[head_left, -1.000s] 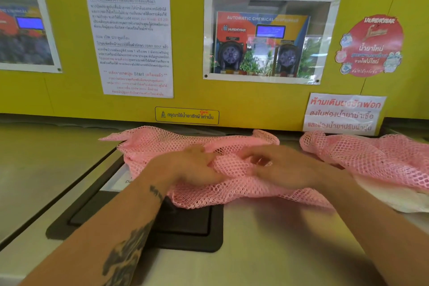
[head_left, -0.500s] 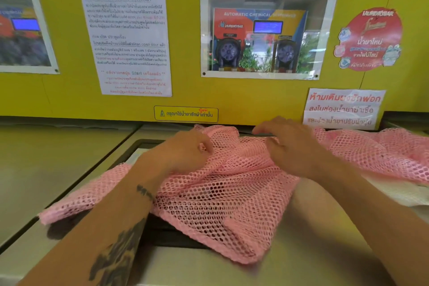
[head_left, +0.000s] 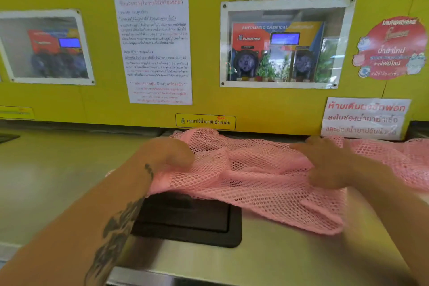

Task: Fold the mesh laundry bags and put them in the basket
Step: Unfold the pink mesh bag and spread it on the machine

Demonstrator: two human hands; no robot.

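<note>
A pink mesh laundry bag (head_left: 257,183) lies bunched on the steel machine top, partly over a black recessed lid (head_left: 188,218). My left hand (head_left: 167,155) grips its left edge with curled fingers. At the bag's right side, my right hand (head_left: 325,160) holds the mesh. A second pink mesh bag (head_left: 399,158) lies crumpled at the right, behind my right forearm. No basket is in view.
The steel top (head_left: 267,258) runs left and right below a yellow wall panel (head_left: 255,109) with paper notices and a windowed dispenser (head_left: 283,42). A white sheet lies under the second bag at the far right edge.
The bag's long left tail has been drawn in under my left hand, and the mesh is now bunched closer between both hands. The camera has tilted upward.
</note>
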